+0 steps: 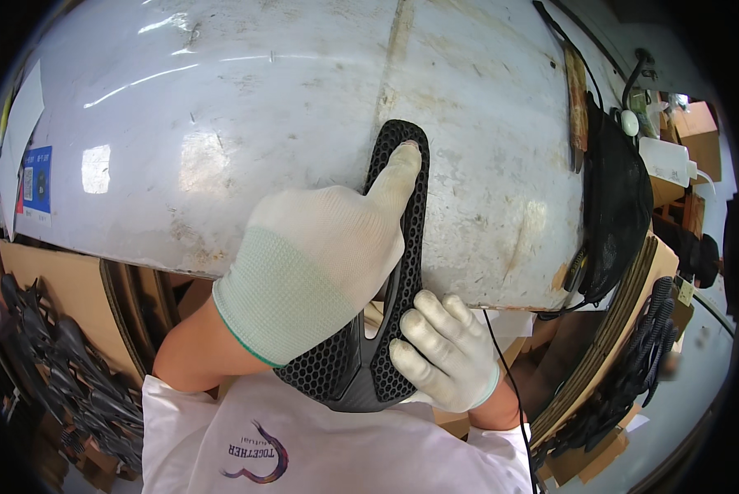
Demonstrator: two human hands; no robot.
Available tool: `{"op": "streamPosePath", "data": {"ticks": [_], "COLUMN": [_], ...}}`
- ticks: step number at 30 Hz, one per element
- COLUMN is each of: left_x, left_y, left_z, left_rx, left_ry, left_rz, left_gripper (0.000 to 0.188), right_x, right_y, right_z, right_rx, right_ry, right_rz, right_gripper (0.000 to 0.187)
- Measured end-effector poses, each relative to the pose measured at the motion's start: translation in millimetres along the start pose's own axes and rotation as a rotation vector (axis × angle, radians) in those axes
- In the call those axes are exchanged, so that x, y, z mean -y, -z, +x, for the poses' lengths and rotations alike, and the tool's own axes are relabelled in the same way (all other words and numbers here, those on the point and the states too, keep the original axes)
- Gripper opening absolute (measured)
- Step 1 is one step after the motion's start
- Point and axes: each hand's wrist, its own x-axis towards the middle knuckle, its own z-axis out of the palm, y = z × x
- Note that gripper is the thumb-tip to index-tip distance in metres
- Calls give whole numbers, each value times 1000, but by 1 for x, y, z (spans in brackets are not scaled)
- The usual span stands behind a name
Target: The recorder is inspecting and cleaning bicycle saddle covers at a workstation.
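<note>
At the near edge of the table [237, 99], 1 black bicycle saddle [403, 296] with a honeycomb surface is under handling. Its narrow nose lies over the tabletop, pointing away from the person; its wide rear extends past the edge, close to the white shirt [328, 461]. Contact between nose and tabletop cannot be confirmed.

Left hand [324, 235], in a pale glove with a green cuff, is laid across the saddle from the left. 1 finger is extended along the nose, with bare skin showing at its tip; the remaining fingers are hidden, so a full grip cannot be verified. Right hand [447, 354], also gloved, has its fingers bent against the right side of the rear section. Its thumb is out of sight; whether it clasps the saddle cannot be told.

Surroundings: the tabletop is scuffed and stained. On its right side are a wooden strip [578, 107] and a black bag [618, 198]; a white bottle [666, 161] stands beyond. Below the table, cardboard [69, 288] and stacked black parts [69, 354] are at left, with further black parts [645, 362] at right.
</note>
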Motion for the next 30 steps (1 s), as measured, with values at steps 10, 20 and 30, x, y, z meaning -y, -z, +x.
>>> {"op": "streamPosePath", "data": {"ticks": [10, 20, 30], "left_x": [7, 78, 72], "left_y": [20, 12, -6], "left_z": [-10, -95, -100], "left_rx": [-28, 194, -25], "left_ry": [-86, -472, -231], "left_rz": [-235, -373, -1203], "left_gripper": [54, 76, 81], "right_x": [-7, -9, -12], "right_y": [8, 9, 5], "right_z": [9, 9, 8], "right_rx": [-54, -68, -124], "right_ry": [104, 105, 135], "right_rz": [-19, -2, 18], "right_gripper": [29, 31, 31]}}
